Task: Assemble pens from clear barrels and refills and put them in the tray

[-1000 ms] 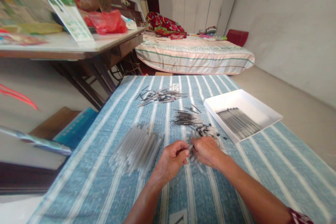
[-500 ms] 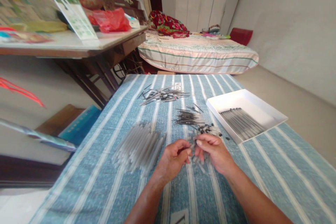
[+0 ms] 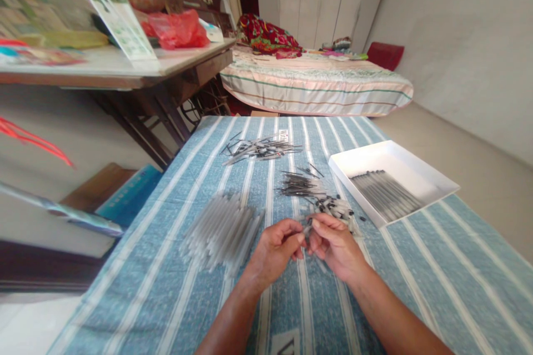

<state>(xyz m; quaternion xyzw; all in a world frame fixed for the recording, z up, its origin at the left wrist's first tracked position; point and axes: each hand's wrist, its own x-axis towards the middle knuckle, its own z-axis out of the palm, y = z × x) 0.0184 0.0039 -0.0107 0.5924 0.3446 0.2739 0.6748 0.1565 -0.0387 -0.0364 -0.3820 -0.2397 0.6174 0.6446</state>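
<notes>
My left hand [image 3: 278, 248] is closed in a pinch, thumb against bent index finger, over the blue striped cloth. Close beside it, my right hand [image 3: 338, 245] pinches a small dark-tipped piece [image 3: 310, 222]. Their fingertips nearly meet, and what the left one holds is too small to make out. Beyond and partly under the right hand lies a loose pile of small translucent and black pieces [image 3: 339, 208]. Behind that pile are thin dark rods [image 3: 297, 184], like pen refills. Left of my hands rests a stack of grey translucent tubes [image 3: 225, 233], like pen barrels.
A white open box [image 3: 433, 183] at right holds a row of grey tubes with dark ends [image 3: 385, 195]. Farther back lies a mixed heap of thin rods [image 3: 262, 148]. A cluttered side table [image 3: 175, 64] stands at left, with a bed [image 3: 316, 80] behind.
My right hand has shifted slightly left and down, closer to my left hand, uncovering more of the small-piece pile. Both hands keep their pinch. The camera view has moved slightly.
</notes>
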